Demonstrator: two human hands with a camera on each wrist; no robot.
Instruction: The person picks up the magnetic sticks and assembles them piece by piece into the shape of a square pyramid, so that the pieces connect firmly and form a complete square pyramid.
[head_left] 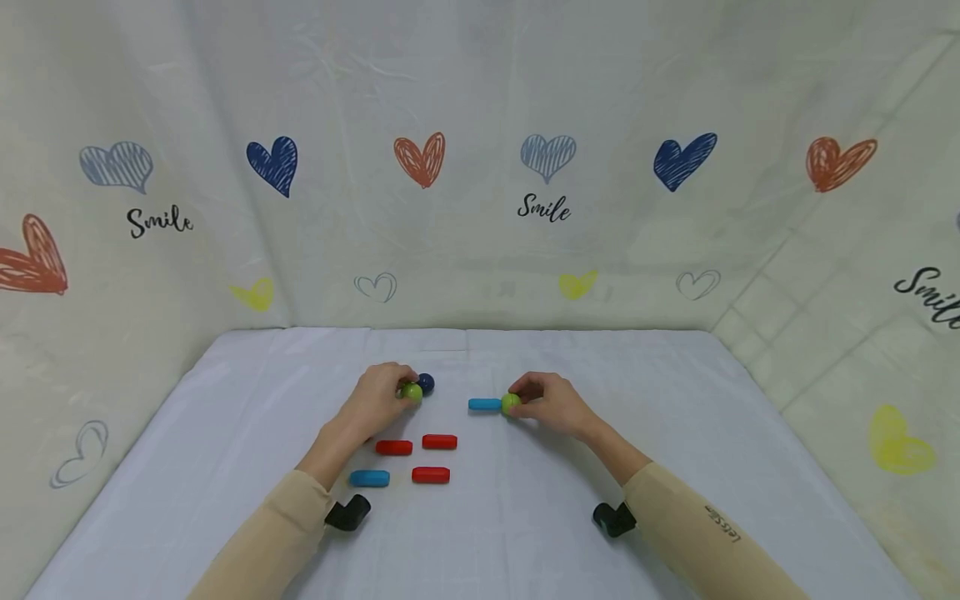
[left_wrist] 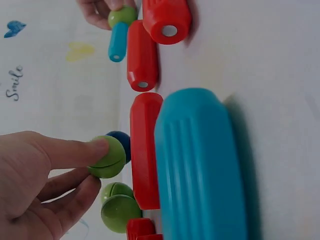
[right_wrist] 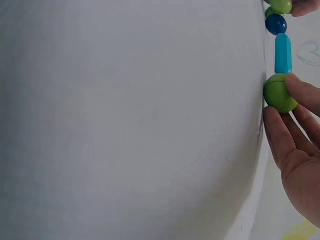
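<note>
My left hand (head_left: 381, 390) pinches a green ball (left_wrist: 110, 159) between thumb and fingers. Right beside that ball is a dark blue ball (head_left: 426, 383). More green balls (left_wrist: 121, 214) appear below the hand in the left wrist view; the hand hides them from the head camera. Over on the right, my right hand (head_left: 551, 402) holds another green ball (right_wrist: 279, 94) by thumb and fingertips. A light blue rod (head_left: 484, 404) lies end-on against this ball, pointing left toward the other hand.
Several red rods (head_left: 431, 475) lie in front of the left hand, with a second light blue rod (head_left: 370, 478) near the left wrist. Silvery discs show in some red rod ends. Black wrist cameras (head_left: 615, 520) hang at both sleeves. A printed cloth (head_left: 480, 242) stands behind the white-covered table (head_left: 525, 533).
</note>
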